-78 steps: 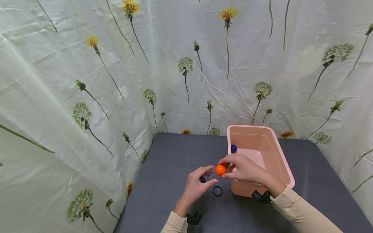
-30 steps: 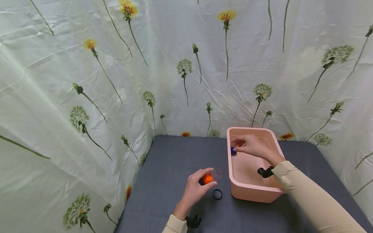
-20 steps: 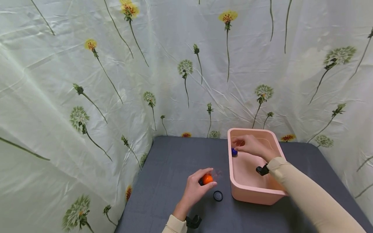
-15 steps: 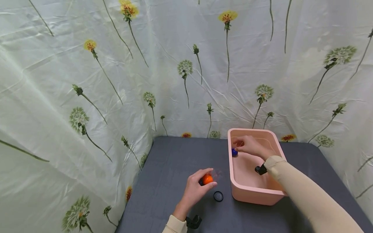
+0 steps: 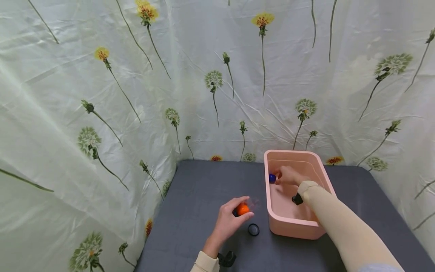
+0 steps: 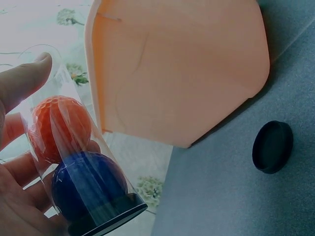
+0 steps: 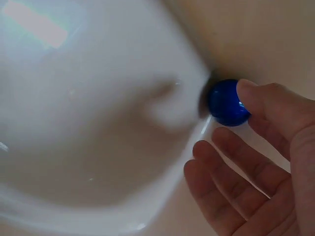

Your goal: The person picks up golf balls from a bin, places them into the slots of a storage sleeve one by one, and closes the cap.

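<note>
My left hand [image 5: 228, 219] grips a clear plastic tube [image 6: 58, 81] with a black base. Inside it, a dimpled orange golf ball [image 6: 61, 129] sits against a blue ball [image 6: 88, 184], which lies nearer the base. My right hand [image 5: 288, 176] is down in the pink bin [image 5: 295, 223] at its left wall. Its thumb and index finger pinch a second blue ball [image 7: 227, 103] in the corner, while the other fingers are spread beside it. The far side of that ball is hidden from the right wrist camera.
A round black cap [image 5: 253, 229] lies on the dark grey table [image 5: 204, 189] between my left hand and the bin. A flower-printed curtain [image 5: 190, 75] hangs behind and to the left of the table.
The orange ball went from my right hand into the tube in my left. My right hand then moved into the bin, lowering to the blue ball in the last half second.
</note>
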Demonstrator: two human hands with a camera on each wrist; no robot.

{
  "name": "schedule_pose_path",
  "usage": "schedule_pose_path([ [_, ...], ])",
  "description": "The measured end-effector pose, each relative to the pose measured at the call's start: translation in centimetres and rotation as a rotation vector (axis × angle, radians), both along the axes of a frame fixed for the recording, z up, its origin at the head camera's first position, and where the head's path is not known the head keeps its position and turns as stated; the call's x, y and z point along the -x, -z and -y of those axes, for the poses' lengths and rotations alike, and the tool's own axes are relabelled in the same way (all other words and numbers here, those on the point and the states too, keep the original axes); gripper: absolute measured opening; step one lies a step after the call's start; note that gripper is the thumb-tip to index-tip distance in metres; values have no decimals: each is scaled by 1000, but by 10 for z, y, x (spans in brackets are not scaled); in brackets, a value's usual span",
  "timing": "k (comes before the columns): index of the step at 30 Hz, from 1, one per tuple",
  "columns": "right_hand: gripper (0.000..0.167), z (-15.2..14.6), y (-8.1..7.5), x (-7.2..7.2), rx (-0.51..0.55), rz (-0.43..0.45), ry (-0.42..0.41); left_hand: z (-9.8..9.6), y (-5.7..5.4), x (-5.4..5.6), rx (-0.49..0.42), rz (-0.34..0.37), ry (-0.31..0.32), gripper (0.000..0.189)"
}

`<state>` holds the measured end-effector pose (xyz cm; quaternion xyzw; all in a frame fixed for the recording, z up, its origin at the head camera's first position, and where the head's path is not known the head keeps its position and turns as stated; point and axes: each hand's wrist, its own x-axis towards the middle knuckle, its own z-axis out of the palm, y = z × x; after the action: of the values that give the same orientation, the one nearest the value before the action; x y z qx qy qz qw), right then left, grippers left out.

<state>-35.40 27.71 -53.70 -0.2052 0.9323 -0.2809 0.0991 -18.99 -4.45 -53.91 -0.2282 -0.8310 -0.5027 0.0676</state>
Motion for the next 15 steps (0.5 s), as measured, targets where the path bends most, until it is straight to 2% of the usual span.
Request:
schedule_pose_path([
  [5, 47, -1, 5, 1, -24, 56, 33, 0, -1, 1, -16, 1, 1, 50],
  [12, 32, 3, 7, 4, -19, 13, 40, 1, -2, 1, -6, 17, -8, 49],
  [15, 33, 5, 8, 3, -17, 54, 33, 2, -1, 1, -7, 27, -11, 49],
])
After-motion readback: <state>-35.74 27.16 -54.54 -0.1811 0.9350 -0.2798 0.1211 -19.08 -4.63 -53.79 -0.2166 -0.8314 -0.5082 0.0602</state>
